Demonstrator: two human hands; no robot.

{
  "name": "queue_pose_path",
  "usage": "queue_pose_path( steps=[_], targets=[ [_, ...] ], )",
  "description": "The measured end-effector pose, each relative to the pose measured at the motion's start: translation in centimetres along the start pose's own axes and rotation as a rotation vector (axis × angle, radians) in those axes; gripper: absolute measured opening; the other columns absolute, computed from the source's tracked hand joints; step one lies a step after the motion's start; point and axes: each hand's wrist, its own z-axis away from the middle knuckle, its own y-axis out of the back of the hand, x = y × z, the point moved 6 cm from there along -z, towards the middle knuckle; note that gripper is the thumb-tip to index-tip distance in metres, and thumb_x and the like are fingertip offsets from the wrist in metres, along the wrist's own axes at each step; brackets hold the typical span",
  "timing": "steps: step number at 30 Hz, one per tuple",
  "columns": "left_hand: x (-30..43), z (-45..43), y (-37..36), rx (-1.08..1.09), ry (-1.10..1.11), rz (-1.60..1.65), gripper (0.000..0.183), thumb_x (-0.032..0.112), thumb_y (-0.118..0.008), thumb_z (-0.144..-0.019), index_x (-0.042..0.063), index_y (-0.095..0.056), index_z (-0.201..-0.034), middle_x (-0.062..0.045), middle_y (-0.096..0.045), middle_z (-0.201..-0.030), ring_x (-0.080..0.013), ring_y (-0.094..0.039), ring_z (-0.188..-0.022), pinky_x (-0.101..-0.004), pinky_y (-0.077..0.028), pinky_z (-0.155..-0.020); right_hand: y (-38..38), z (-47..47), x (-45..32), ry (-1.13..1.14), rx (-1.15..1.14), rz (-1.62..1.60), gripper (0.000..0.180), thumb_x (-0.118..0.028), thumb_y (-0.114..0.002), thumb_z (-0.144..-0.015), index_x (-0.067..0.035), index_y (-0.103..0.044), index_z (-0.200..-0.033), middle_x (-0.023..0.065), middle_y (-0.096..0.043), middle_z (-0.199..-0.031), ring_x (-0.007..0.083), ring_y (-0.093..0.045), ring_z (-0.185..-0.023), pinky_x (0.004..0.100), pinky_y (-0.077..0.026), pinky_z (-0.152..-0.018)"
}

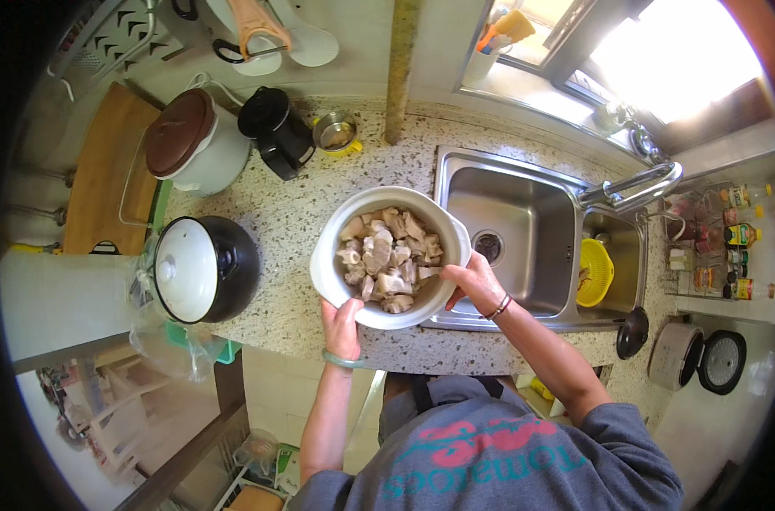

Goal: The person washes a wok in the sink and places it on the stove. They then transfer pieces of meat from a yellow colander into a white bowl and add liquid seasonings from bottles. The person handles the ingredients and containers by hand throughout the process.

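Note:
A white round pot (326,255) with side lugs is held level in front of me, between the black lidded pot and the sink. Chunks of pale meat (387,255), some showing bone, fill its bottom. At the near left rim is my left hand (344,329), its thumb over the edge and the fingers hidden below. My right hand (480,284) grips the right side of the rim, close to the sink's left edge. Whether the pot's base touches the counter cannot be told from above.
Left on the speckled counter (291,236) stand a black pot (237,274) with a glass lid, a lidded cooker (224,153), a black kettle (282,131) and a small metal strainer (335,131). The steel sink (508,204) holds a yellow basket (596,274) in its small basin.

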Motion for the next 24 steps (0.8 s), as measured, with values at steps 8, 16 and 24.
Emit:
queue_pose_path(
  steps=[8, 16, 24],
  targets=[
    [-2.1, -2.6, 4.1, 0.085, -0.033, -0.080, 0.059, -0.007, -0.055, -0.073, 0.003, -0.045, -0.130, -0.005, -0.055, -0.117, -0.0164, -0.053, -0.101, -0.0307, -0.045, -0.089, -1.1, -3.4, 3.4, -0.036, 0.010, 0.027, 0.040, -0.004, -0.060, -0.080, 0.008, -0.049, -0.117, 0.0190, -0.067, -0.084, 0.0226, -0.067, -0.053, 0.0284, -0.057, -0.041],
    [-2.5, -3.9, 5.1, 0.091, -0.002, -0.072, 0.059, -0.006, -0.055, -0.074, 0.005, -0.044, -0.131, -0.006, -0.055, -0.118, -0.0171, -0.055, -0.101, -0.0309, -0.046, -0.088, -1.8, -4.7, 3.4, -0.045, 0.028, 0.077, 0.041, -0.006, -0.062, -0.080, 0.008, -0.050, -0.117, 0.0181, -0.068, -0.082, 0.0222, -0.068, -0.055, 0.0287, -0.058, -0.043],
    [-3.1, -3.9, 5.7, 0.112, 0.007, -0.056, 0.066, -0.008, -0.055, -0.074, 0.007, -0.042, -0.137, -0.005, -0.055, -0.119, -0.0175, -0.054, -0.104, -0.0318, -0.044, -0.092, -1.8, -5.0, 3.4, -0.031, 0.040, 0.209, 0.045, -0.010, -0.066, -0.081, 0.005, -0.050, -0.120, 0.0172, -0.067, -0.086, 0.0214, -0.068, -0.060, 0.0294, -0.058, -0.045]
  ],
)
